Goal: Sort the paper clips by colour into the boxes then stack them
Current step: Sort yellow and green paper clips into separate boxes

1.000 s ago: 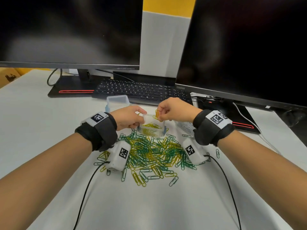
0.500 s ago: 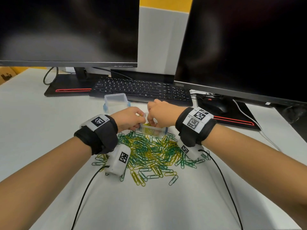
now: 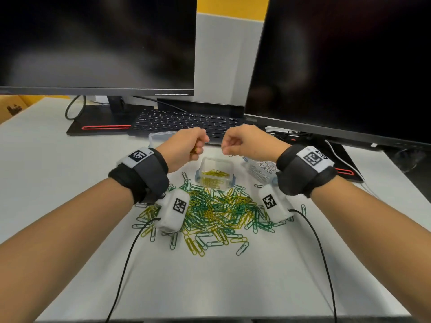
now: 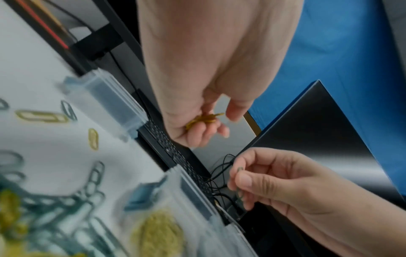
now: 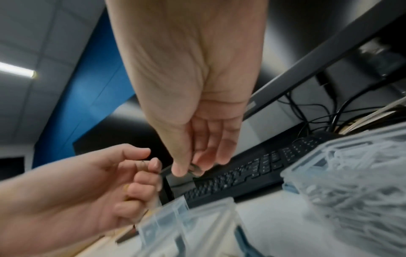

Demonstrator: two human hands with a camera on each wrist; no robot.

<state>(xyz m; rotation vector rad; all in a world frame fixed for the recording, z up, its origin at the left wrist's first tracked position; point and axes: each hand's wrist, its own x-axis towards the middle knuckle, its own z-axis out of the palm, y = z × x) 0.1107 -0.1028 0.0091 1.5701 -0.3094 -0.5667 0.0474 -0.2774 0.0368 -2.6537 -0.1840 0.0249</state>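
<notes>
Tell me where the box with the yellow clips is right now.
In the head view, the box with yellow clips sits mid-table behind the loose clip pile, below and between both raised hands.

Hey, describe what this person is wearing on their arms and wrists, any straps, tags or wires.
Both forearms are bare, no sleeves. Each wrist carries a wide black strap with a white tag printed with a black square code: left strap, right strap. Under each wrist hangs a small white box bearing another square code, left box, right box, and a thin black cable trails back from each.
</notes>
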